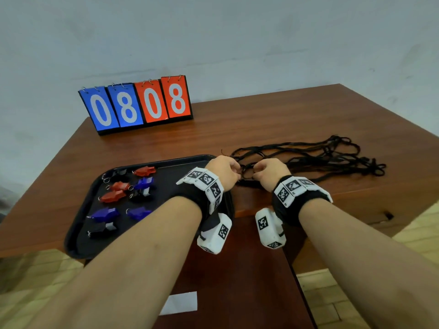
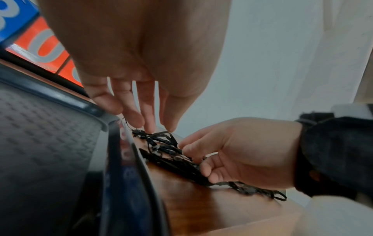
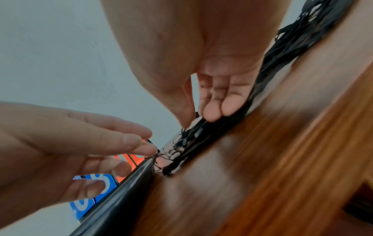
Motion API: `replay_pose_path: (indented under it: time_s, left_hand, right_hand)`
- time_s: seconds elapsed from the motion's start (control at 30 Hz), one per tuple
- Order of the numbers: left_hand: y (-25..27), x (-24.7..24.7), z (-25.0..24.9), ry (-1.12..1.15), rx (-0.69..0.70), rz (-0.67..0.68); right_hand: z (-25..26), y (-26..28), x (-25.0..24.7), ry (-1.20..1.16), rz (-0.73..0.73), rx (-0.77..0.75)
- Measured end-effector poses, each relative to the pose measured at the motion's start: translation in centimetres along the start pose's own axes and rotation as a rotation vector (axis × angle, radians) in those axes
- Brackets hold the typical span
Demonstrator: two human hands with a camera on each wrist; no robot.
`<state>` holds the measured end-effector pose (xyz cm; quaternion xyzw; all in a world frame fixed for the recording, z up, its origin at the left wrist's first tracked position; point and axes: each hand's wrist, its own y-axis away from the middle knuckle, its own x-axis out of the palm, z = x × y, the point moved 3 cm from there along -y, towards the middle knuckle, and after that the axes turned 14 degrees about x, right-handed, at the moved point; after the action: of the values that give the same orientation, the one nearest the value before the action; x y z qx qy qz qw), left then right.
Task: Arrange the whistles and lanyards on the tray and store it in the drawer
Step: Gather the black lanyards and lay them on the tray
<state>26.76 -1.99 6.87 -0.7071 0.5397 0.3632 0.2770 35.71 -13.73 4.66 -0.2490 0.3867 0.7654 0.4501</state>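
A black tray (image 1: 78, 224) lies at the table's front left and holds several red, blue and black whistles (image 1: 118, 186). To its right, a tangled bundle of black lanyards (image 1: 320, 157) stretches across the wood. Both hands meet at the bundle's near end, just past the tray's right corner. My left hand (image 1: 237, 170) pinches a thin lanyard end between thumb and fingertips (image 3: 141, 148). My right hand (image 1: 255, 170) pinches the strands (image 2: 167, 148) beside it, thumb against fingers (image 3: 214, 111). The tray rim (image 2: 90, 110) lies just left of my left fingertips.
A flip scoreboard (image 1: 135, 105) reading 08 08 stands at the back left of the brown wooden table (image 1: 261, 119), against a pale wall. The table's front edge runs under my wrists. A dark notch (image 1: 388, 214) shows in the front panel at the right.
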Motion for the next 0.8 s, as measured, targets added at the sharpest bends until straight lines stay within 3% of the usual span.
replay_pose_path:
  time_s: [0.2, 0.4, 0.6, 0.8]
  left_hand:
    - [-0.4, 0.4, 0.4, -0.009, -0.029, 0.000]
    - [-0.3, 0.1, 0.2, -0.012, -0.046, -0.019]
    - [-0.1, -1.2, -0.6, 0.048, -0.045, -0.204]
    - [0.4, -3.5, -3.0, 0.248, 0.031, -0.326]
  right_hand:
    - [0.8, -0.8, 0.3, 0.290, 0.002, 0.025]
    - [1.0, -1.0, 0.2, 0.359, -0.015, 0.009]
    - [2.1, 1.0, -1.8, 0.091, -0.145, -0.146]
    - [4.5, 3.4, -3.5, -0.059, -0.152, -0.341]
